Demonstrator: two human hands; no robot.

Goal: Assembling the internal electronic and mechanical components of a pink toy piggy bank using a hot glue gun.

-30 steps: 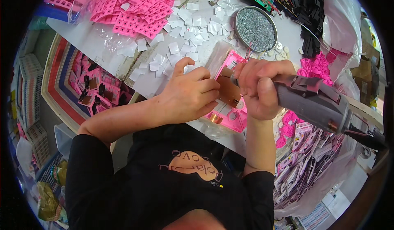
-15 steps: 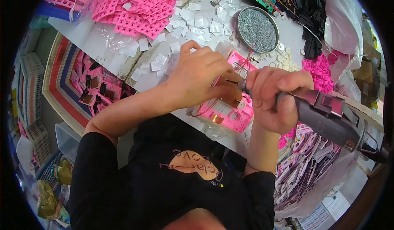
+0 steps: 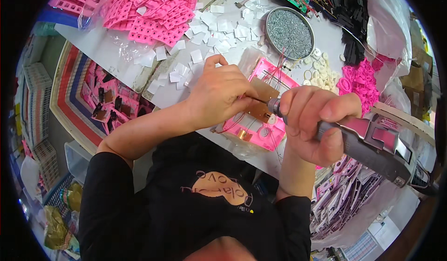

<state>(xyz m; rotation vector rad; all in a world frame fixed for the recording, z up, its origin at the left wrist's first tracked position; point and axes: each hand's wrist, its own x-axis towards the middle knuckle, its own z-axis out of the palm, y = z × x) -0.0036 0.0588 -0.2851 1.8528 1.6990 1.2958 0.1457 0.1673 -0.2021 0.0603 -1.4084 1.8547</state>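
My right hand [image 3: 319, 123] is wrapped round a grey electric screwdriver [image 3: 375, 154]. Its thin bit points left, over a brown circuit board [image 3: 264, 92]. Thumb and fingers of my left hand [image 3: 221, 93] are pinched together at the bit's tip; whatever they hold is too small or hidden to name. Beneath both hands lies a pink plastic casing [image 3: 278, 80] with the board across its middle and thin wires running out. A small brass-coloured part [image 3: 244, 135] and a round ring [image 3: 265, 132] show in the casing's near end.
A round tin of screws [image 3: 289, 33] stands beyond the casing, with white plastic discs [image 3: 319, 67] beside it. White paper squares [image 3: 216, 30] and pink keypad sheets [image 3: 151, 9] cover the far left. Pink rubbery pieces [image 3: 358, 86] lie right; a striped bin [image 3: 70, 98] holds pink assemblies.
My left fingertips have come in to the screwdriver's tip. The screwdriver has rolled a little in my right hand and shifted slightly down and right.
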